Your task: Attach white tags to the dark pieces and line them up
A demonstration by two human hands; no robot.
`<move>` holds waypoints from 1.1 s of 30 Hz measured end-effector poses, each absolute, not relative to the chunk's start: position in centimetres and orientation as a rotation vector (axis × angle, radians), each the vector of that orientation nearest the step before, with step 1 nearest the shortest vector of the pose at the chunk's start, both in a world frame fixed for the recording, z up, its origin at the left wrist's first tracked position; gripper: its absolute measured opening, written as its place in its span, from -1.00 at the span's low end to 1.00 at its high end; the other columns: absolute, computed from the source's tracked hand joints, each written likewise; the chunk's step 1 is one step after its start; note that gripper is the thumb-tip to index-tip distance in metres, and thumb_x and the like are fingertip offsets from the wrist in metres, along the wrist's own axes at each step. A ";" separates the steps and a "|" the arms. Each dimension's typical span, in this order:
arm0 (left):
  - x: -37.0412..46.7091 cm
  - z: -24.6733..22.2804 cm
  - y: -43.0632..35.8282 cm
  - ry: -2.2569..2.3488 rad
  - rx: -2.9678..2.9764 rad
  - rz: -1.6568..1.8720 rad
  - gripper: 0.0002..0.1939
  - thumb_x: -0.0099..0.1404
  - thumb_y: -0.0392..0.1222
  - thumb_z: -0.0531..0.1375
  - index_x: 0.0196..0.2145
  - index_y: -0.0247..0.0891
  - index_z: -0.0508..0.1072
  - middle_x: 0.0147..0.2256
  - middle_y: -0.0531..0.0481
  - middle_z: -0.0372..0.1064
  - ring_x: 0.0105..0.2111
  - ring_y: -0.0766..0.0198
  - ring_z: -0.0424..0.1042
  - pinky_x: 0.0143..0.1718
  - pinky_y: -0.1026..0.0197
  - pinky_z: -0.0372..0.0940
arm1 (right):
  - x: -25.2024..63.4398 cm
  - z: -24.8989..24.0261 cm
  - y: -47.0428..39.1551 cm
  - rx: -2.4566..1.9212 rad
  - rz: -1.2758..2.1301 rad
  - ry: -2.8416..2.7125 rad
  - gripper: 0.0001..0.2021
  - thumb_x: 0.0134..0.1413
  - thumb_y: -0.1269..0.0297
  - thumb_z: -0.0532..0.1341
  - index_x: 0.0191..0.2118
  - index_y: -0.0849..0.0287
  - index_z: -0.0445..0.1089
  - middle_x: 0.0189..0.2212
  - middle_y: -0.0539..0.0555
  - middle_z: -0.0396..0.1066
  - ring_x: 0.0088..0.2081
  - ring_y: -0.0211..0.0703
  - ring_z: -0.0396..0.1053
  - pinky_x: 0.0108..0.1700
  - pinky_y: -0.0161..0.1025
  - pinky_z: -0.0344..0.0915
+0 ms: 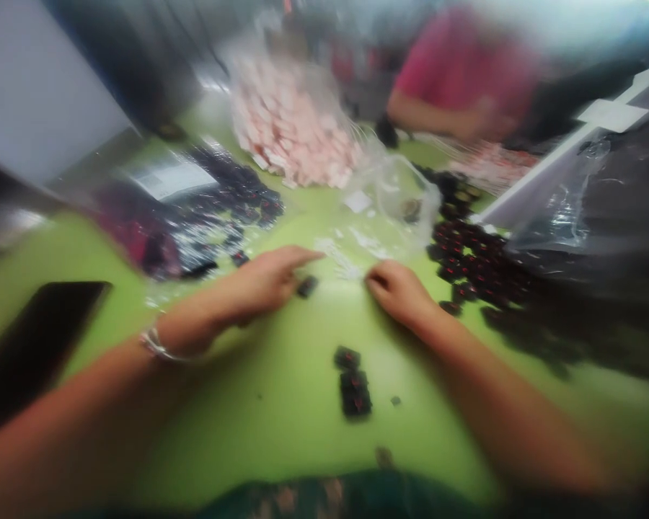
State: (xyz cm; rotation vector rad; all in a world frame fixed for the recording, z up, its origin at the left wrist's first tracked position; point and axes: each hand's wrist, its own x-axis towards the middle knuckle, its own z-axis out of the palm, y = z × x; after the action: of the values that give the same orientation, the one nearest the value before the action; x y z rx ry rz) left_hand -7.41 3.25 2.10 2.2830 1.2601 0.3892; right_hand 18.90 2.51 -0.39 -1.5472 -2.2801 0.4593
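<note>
My left hand (267, 281) lies low over the green table with its index finger stretched toward a small pile of white pieces (346, 267). A small black block (307, 286) sits just beside its fingertips. On the other side of the white pieces, my right hand (397, 288) has its fingers curled and pinched together; whatever is in them, if anything, is hidden. Nearer to me is a short column of black blocks (355, 393) with red marks, with another black block (347, 357) at its far end. The picture is blurred.
Clear bags of black parts (238, 187) and pinkish-white pieces (297, 122) stand behind. Loose black parts (473, 263) are heaped at right beside a plastic-lined box (600, 187). A dark flat object (43, 339) lies left. A person in a pink top (465, 72) sits opposite.
</note>
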 end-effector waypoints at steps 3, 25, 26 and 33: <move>-7.0 2.1 3.3 1.514 2.257 0.341 -0.55 0.27 -0.04 0.04 -0.01 -0.33 0.46 -0.14 -0.23 0.42 -0.12 0.02 0.39 -0.05 0.02 0.26 | 19.1 -0.1 2.5 -1.525 0.476 -2.248 -0.85 0.07 0.39 0.11 -0.37 0.18 0.43 -0.35 0.10 0.42 -0.28 -0.14 0.33 -0.18 -0.21 0.24; -3.6 0.4 0.5 0.869 1.001 0.659 -0.51 0.14 -0.05 0.30 0.02 -0.26 0.45 -0.36 -0.05 0.42 -0.49 0.40 0.31 -0.42 0.27 0.24 | 17.5 1.6 1.5 -1.651 0.750 -1.961 -0.91 -0.05 0.38 0.16 -0.50 0.17 0.39 -0.52 0.02 0.43 -0.45 -0.22 0.31 -0.33 -0.26 0.23; -3.5 0.2 0.4 0.847 0.937 0.681 -0.51 0.13 -0.06 0.32 0.01 -0.26 0.46 -0.35 -0.05 0.41 -0.48 0.40 0.31 -0.41 0.29 0.24 | 17.4 1.9 1.2 -1.591 0.803 -1.891 -0.91 -0.04 0.35 0.17 -0.48 0.17 0.40 -0.52 0.00 0.43 -0.45 -0.23 0.31 -0.33 -0.27 0.25; -3.2 -0.2 0.1 0.810 0.894 0.726 -0.61 0.11 -0.11 0.34 -0.09 -0.24 0.53 -0.28 -0.07 0.44 -0.44 0.42 0.33 -0.38 0.32 0.24 | 15.5 2.8 -1.0 -1.321 1.052 -1.726 -0.91 0.02 0.28 0.20 -0.41 0.17 0.39 -0.45 0.00 0.43 -0.38 -0.24 0.34 -0.26 -0.27 0.29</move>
State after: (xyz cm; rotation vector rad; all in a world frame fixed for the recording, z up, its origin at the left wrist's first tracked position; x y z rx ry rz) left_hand -3.15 0.09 -0.24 0.8942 0.8095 0.7264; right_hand 15.51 -1.01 2.77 -1.3209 -1.7256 1.0523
